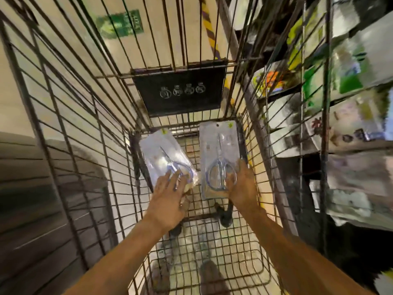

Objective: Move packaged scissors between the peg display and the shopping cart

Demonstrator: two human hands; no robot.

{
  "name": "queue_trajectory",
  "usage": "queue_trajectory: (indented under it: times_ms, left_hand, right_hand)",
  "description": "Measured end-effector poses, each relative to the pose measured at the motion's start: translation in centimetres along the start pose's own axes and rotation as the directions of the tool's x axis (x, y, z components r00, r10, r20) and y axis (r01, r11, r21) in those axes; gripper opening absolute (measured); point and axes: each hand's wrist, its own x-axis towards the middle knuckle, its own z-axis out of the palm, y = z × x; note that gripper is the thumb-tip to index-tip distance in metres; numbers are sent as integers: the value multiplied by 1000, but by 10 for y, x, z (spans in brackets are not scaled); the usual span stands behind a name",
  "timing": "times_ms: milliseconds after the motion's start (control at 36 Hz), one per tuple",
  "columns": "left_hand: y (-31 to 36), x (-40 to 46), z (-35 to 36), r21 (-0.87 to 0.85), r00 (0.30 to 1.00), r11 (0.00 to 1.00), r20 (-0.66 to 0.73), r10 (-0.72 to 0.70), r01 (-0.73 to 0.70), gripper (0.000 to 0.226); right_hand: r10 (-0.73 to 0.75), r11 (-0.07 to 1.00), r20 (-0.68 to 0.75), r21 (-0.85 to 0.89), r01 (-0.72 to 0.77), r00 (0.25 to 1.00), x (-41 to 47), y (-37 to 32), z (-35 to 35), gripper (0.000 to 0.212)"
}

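Note:
Both my arms reach down into the wire shopping cart (89, 145). My left hand (169, 201) grips the near end of a clear blister pack of scissors (163, 154), tilted with its top toward the far left. My right hand (244, 186) holds the near right edge of a second scissors pack (219, 150), which points straight toward the cart's far end. Both packs are low in the cart, near its mesh floor (212, 241). Whether they rest on the floor I cannot tell.
A black sign plate (180, 90) hangs on the cart's far wall. To the right stands a display rack (350, 81) with hanging packaged goods, blurred. Grey shelving or a wall is on the left beyond the cart side. Cart wheels show beneath the mesh.

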Motion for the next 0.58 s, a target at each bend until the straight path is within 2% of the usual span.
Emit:
queue_trajectory:
  times_ms: [139, 222, 306, 389, 472, 583]
  left_hand:
    - [-1, 2, -1, 3, 1000, 1000, -25, 11, -11, 82]
    - [-4, 2, 0, -45, 999, 999, -45, 9, -11, 79]
    - [-5, 2, -2, -110, 1000, 994, -12, -1, 0, 74]
    - [0, 0, -8, -259, 1000, 966, -12, -12, 9, 70]
    - [10, -3, -20, -479, 998, 877, -29, -56, 35, 70]
    - [23, -6, -34, -776, 988, 618, 45, -148, 128, 75]
  right_hand:
    - [94, 975, -52, 205, -82, 994, 2, -1, 3, 79]
    - [102, 910, 27, 401, -104, 994, -2, -2, -4, 65]
    - [135, 760, 148, 619, -198, 980, -8, -10, -15, 54]
    - [114, 749, 217, 622, -227, 970, -17, -12, -28, 53]
    - [70, 726, 245, 653, -218, 967, -33, -15, -41, 49]
    - [11, 729, 265, 658, -190, 964, -52, -15, -49, 45]
